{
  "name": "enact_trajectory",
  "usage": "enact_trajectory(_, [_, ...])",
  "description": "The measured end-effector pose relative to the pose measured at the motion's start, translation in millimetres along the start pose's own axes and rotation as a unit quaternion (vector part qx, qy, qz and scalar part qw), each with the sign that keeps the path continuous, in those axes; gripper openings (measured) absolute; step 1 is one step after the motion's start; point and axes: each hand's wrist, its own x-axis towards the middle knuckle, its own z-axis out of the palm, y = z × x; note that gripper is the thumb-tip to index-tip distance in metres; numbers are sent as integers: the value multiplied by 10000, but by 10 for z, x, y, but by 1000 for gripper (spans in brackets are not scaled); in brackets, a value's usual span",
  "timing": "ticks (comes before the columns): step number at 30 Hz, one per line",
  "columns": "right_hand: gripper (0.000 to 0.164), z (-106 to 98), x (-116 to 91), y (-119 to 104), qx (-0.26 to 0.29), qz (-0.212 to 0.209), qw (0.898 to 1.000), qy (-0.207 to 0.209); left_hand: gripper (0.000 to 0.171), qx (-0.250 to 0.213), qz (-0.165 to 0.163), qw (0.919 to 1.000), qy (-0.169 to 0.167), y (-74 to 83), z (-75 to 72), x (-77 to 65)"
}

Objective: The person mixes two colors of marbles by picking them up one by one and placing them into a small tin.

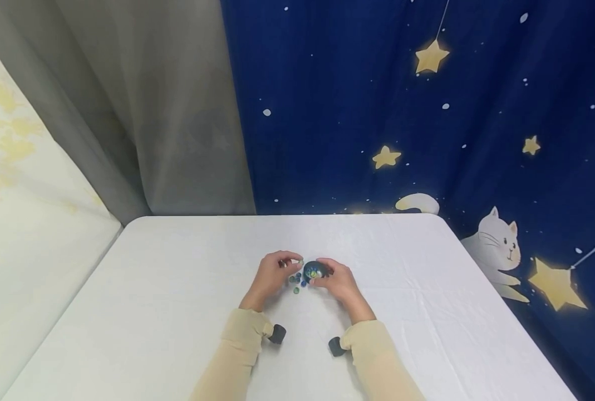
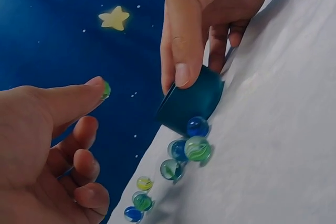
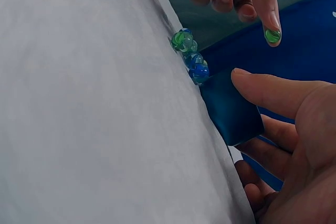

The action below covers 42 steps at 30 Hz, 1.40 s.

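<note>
My left hand (image 1: 272,274) pinches a green glass marble (image 3: 272,36) between thumb and finger, raised to the left of a small dark teal cup (image 2: 195,100). The right hand (image 1: 342,281) grips that cup with the thumb on the near side and fingers on the far side. The cup is tilted, and in the head view some marbles show inside it. Beside its lower edge, several loose marbles in blue, green and yellow lie on the cloth, among them a green swirled marble (image 2: 197,149) and a blue marble (image 2: 198,127).
A white cloth covers the table (image 1: 177,312). Behind its far edge hang a grey curtain (image 1: 187,111) and a dark blue curtain (image 1: 327,139) with stars and a cat. Black wrist devices (image 1: 278,334) are worn at both cream sleeves (image 1: 382,356).
</note>
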Motion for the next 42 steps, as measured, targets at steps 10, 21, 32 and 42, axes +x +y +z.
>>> enact_trajectory(10, [55, -21, -15, -30, -14, -63, 10000, 28, 16, 9, 18, 9999, 172, 15, 147, 18])
enact_trajectory(21, [56, -26, -31, -39, -42, -36, 10000, -9, 17, 36, 77, 9991, 421, 52, 208, -4])
enact_trajectory(32, [55, -41, -37, -35, -77, -86, 9999, 4, 17, -69, 14, 9989, 463, 89, 219, -13])
enact_trajectory(42, [55, -50, -44, -36, -70, -73, 9999, -24, 18, -70, -57, 9989, 450, 89, 228, -16])
